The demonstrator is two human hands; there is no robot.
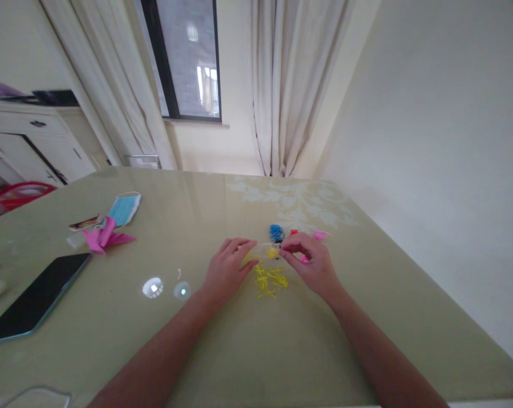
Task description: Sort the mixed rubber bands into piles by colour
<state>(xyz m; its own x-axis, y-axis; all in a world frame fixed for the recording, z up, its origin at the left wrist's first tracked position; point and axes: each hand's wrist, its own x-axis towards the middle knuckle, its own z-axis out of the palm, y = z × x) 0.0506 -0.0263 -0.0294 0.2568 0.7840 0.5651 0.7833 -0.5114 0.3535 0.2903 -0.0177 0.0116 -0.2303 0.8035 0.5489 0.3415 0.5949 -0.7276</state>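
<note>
A loose pile of thin yellow strands [270, 280] lies on the table between my two hands. My left hand [229, 269] rests at the left of the pile, thumb and fingers apart, with a bit of yellow showing just past the fingers. Across from it, my right hand [311, 263] has its thumb and forefinger pinched together; anything between them is too small to make out. Beyond the pile sits a smaller yellow clump [272, 253], close to the right fingertips. Behind that is a blue tangle of strands [277, 233]. Red [294, 232] and pink pieces [320, 235] are partly hidden by my right hand.
To the left are a black-screened phone [35, 297], a folded pink paper shape [106, 237] and a blue face mask [124, 209]. A white cable [39, 389] lies at the near left edge. A white wall [443, 170] borders the table's right side.
</note>
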